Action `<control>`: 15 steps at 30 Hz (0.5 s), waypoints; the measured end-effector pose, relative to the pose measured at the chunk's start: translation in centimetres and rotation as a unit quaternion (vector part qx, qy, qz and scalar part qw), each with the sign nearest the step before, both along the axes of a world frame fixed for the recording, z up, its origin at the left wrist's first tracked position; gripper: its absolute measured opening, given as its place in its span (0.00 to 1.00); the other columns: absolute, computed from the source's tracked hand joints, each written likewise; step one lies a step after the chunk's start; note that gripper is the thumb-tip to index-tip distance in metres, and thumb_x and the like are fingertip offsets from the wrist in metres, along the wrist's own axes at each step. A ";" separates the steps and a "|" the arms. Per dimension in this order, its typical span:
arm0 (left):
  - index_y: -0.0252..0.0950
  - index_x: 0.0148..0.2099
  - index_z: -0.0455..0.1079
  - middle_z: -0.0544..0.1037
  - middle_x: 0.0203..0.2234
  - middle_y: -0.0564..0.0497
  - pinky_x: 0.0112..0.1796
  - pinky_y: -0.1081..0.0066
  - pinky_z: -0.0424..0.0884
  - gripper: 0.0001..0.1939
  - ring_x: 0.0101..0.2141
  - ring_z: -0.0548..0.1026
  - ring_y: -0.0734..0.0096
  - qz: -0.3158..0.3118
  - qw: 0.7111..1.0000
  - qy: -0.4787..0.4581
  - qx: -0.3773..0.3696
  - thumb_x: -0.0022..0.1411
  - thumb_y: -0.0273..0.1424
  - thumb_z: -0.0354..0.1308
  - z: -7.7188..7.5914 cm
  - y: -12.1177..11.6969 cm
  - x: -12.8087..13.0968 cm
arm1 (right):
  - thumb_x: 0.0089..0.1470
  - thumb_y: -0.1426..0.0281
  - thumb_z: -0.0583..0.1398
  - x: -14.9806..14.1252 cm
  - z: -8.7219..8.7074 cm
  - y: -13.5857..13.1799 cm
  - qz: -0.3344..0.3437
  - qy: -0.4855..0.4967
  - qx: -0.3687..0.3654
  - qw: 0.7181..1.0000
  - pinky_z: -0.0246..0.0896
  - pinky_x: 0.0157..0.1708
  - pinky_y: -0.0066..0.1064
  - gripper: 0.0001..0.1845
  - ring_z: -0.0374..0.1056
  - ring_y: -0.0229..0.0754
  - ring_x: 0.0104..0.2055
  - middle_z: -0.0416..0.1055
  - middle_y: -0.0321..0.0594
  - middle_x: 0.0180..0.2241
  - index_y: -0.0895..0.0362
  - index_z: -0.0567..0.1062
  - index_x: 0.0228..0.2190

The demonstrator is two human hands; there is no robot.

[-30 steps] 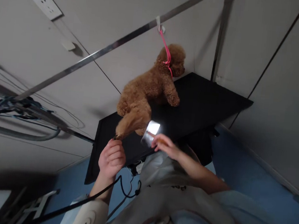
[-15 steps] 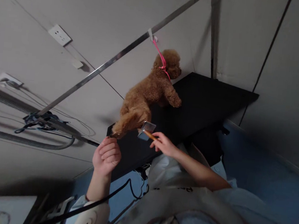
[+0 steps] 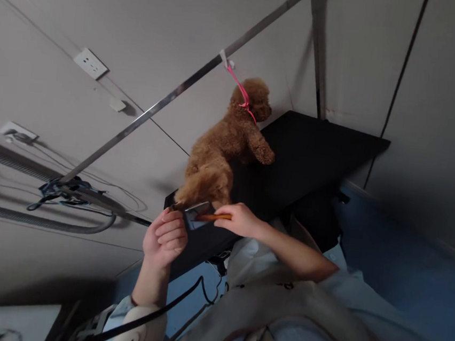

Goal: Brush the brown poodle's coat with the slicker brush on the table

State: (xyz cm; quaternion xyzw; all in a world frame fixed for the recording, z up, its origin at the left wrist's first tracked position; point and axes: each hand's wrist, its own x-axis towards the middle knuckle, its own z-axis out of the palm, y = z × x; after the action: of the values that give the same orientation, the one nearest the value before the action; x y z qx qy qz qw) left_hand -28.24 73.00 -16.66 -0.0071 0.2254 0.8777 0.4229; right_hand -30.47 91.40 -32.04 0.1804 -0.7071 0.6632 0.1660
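A curly brown dog [image 3: 224, 143] stands on a black grooming table [image 3: 313, 152], its head toward the far end. A pink loop [image 3: 242, 92] round its neck is tied to the metal bar above. My left hand [image 3: 165, 238] is closed on the paw of the dog's stretched-out hind leg [image 3: 193, 190]; the fingers hide most of the paw. In my right hand [image 3: 239, 220] is a slicker brush [image 3: 197, 215], gripped by its wooden handle. The brush head lies close beside the lower part of that leg; whether it touches the fur I cannot tell.
A metal bar [image 3: 153, 111] runs slantwise over the table to an upright post [image 3: 318, 56]. Dark straps [image 3: 58, 191] hang at its near end, beside a grey hose [image 3: 45, 221]. Wall sockets [image 3: 90, 64] sit at the left. A black cable [image 3: 145, 315] crosses my left forearm.
My right hand has brought the slicker brush leftward and slightly down, from near the thigh to beside the held paw. My left hand keeps its hold on the paw.
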 end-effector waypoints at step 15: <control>0.35 0.25 0.54 0.55 0.11 0.61 0.11 0.86 0.42 0.15 0.11 0.52 0.85 -0.010 0.998 0.060 0.027 0.65 0.26 0.44 1.1 -0.4 -0.1 | 0.55 0.61 0.60 -1.3 2.7 1.4 -0.099 0.067 0.073 0.990 0.59 0.38 0.26 0.12 0.72 0.39 0.37 0.78 0.39 0.34 0.54 0.80 0.33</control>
State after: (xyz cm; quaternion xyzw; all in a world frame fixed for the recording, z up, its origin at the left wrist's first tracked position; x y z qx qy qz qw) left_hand -28.30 72.60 -15.59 0.0589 0.2263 0.8779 0.4178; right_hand -31.75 92.79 -29.33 0.1653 -0.7552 0.5765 0.2647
